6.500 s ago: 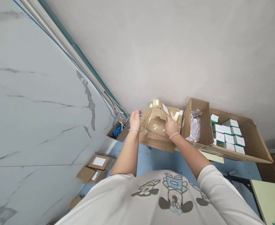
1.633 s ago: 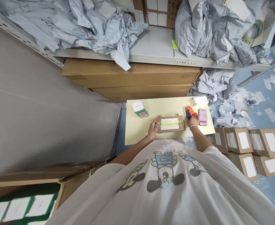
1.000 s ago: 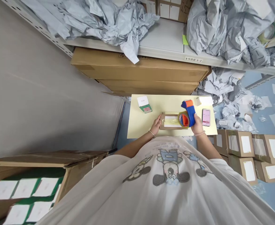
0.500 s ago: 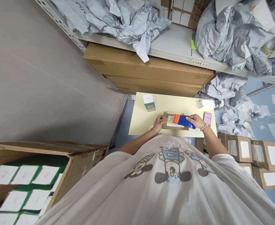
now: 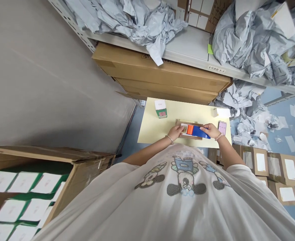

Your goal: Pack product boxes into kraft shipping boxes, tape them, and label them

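Observation:
A blue and orange tape dispenser [image 5: 197, 131] is in my right hand [image 5: 211, 130], its orange end pointing left. Under it lies a flat brown cardboard box [image 5: 198, 123] with a white label [image 5: 184, 126] on top, partly covered by the dispenser. My left hand [image 5: 176, 132] reaches over the left part of the box, fingers pinched together close to the orange end. What those fingertips hold, if anything, is too small to make out. A green and white small box [image 5: 160, 109] stands at the table's back left.
The cream table [image 5: 147, 129] also bears a white box [image 5: 221, 112] and a pink-screened phone-like item [image 5: 222, 128]. A shelf [image 5: 187, 42] with grey plastic bags overhangs behind. Packed cartons [image 5: 285, 167] stand at right; an open carton [image 5: 87, 170] of white-topped boxes is at left.
My left hand has moved right, from the box's left edge to beside the dispenser's orange end. The dispenser has turned more level and shifted slightly right.

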A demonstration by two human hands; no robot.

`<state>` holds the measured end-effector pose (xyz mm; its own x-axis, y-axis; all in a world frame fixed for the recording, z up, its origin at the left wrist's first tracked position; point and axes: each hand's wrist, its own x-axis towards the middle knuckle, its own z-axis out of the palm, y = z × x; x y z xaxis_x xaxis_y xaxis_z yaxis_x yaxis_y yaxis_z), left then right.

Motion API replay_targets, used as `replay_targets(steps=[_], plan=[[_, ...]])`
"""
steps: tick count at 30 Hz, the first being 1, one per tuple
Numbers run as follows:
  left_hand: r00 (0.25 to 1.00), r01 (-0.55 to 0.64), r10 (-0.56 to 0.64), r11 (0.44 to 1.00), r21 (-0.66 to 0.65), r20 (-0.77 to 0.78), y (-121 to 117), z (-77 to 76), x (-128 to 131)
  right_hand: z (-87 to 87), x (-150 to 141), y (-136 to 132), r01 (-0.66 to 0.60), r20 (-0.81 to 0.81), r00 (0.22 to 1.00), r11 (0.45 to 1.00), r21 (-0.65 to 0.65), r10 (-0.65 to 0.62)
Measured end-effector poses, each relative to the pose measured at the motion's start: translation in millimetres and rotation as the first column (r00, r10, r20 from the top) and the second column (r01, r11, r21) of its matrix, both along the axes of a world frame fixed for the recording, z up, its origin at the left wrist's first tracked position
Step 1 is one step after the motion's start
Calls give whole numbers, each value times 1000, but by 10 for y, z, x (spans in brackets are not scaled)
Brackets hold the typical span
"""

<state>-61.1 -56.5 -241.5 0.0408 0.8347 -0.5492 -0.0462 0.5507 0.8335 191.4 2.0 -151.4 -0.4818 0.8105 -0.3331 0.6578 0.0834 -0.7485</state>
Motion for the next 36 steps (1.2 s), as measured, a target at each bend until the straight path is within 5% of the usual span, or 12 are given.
replay_targets(steps=[7, 15, 26, 33, 36], plan=[[999, 12, -10, 999, -37, 48, 97, 84, 84, 0, 8, -21, 16, 2, 1000, 1000, 12, -16], [1000, 10, -11, 996, 94, 5, 88, 56, 118, 60, 34, -60, -6, 7, 1000, 1000, 0, 6], [998, 67, -63, 971, 230, -25, -22, 313, -1, 520, 159, -118, -118, -45, 992, 993, -14, 118], [996, -50, 67, 962, 269, -55, -71, 319, -678, 769, 583, -72, -40, 38, 999, 999, 34, 39], [996, -87, 89, 984, 155, -7, -65, 191, -1059, 796, 900, -56, 50, 102, 993, 996, 78, -58]])
